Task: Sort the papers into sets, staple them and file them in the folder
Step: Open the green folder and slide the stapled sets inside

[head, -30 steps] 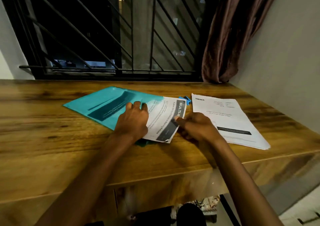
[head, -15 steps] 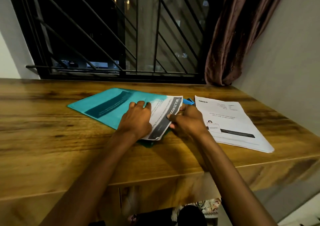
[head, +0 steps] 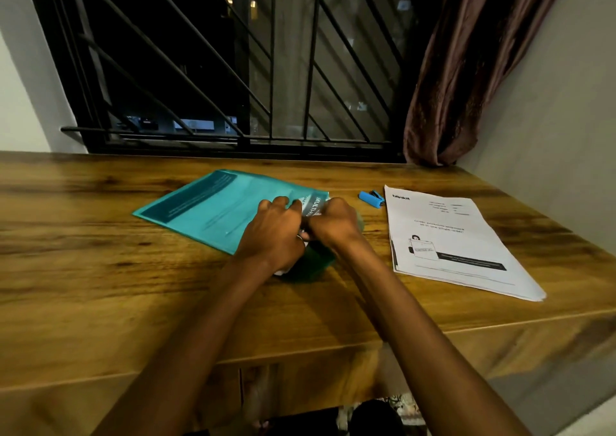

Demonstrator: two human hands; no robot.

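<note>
A teal plastic folder lies flat on the wooden desk. A stapled paper set with a dark printed band is almost wholly inside it; only a corner shows at the folder's right edge. My left hand presses on the folder and paper. My right hand pinches the folder's right edge by the paper corner. A white paper stack lies to the right. A small blue stapler sits between folder and stack.
A barred window runs behind the desk. A brown curtain hangs at the back right against a grey wall. The desk's front edge is close to me.
The paper set has slid left into the folder, from half exposed to a corner showing. My right hand moved left up against my left hand. The blue stapler is now uncovered.
</note>
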